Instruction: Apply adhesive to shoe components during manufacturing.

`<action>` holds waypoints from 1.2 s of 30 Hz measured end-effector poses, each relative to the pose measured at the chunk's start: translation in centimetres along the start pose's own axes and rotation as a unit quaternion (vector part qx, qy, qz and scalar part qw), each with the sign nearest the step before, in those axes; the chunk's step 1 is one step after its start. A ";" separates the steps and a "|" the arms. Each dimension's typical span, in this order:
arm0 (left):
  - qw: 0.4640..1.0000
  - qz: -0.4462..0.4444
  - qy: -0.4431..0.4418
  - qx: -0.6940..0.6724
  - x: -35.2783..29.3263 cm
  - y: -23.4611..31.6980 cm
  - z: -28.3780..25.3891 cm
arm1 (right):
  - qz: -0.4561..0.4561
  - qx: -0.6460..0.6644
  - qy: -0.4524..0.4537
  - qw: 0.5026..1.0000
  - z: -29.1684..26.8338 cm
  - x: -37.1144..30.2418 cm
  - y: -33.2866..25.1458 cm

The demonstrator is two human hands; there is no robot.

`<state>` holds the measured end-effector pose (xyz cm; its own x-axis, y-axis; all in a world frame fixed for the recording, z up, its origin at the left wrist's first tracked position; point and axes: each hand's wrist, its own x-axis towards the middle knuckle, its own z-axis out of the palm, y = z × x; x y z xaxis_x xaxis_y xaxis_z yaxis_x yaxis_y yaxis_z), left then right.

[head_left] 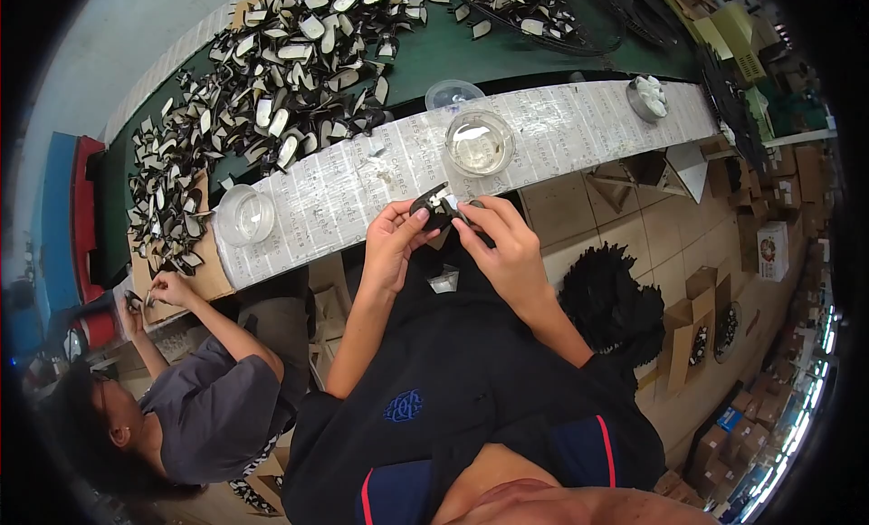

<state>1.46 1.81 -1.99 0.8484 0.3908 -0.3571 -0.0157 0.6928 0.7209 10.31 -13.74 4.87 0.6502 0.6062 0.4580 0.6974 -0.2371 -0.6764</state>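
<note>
In front of my chest, by the table's near edge, both hands meet at a small black piece with a pale inner side [429, 202]. The fingers and thumb of my left hand [391, 246] are closed around it. My right hand [510, 252] is pinched at its right side, next to a small white bit [452, 202]. What exactly the right fingertips grip is partly hidden. Just beyond my hands stands a clear round bowl [512, 147], with a clear lid-like disc [453, 92] behind it.
Many similar black-and-pale pieces [281, 100] lie heaped at the left. A clear tub [245, 214] and a cup of white balls [647, 100] stand on the paper-covered table strip [353, 204]. A co-worker [217, 407] sits at my left; cartons [692, 326] and a black bundle [611, 303] lie right.
</note>
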 end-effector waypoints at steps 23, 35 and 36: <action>1.000 -0.003 0.001 -0.005 -0.1 0.5 0.2 | 0.043 -0.046 0.034 0.997 -1.0 0.4 1.2; 0.998 -0.035 -0.028 -0.037 -1.4 1.1 0.6 | 0.132 0.066 0.101 0.984 -3.2 0.8 2.1; 0.998 -0.038 -0.033 -0.039 -1.6 1.3 0.8 | 0.136 0.083 0.114 0.981 -3.3 0.9 2.4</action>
<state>0.45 1.60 -0.03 0.8817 0.2963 -0.3671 0.0113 0.7647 0.6443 13.49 -16.26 5.56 0.8692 0.3471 0.3521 0.4426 -0.2287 -0.8671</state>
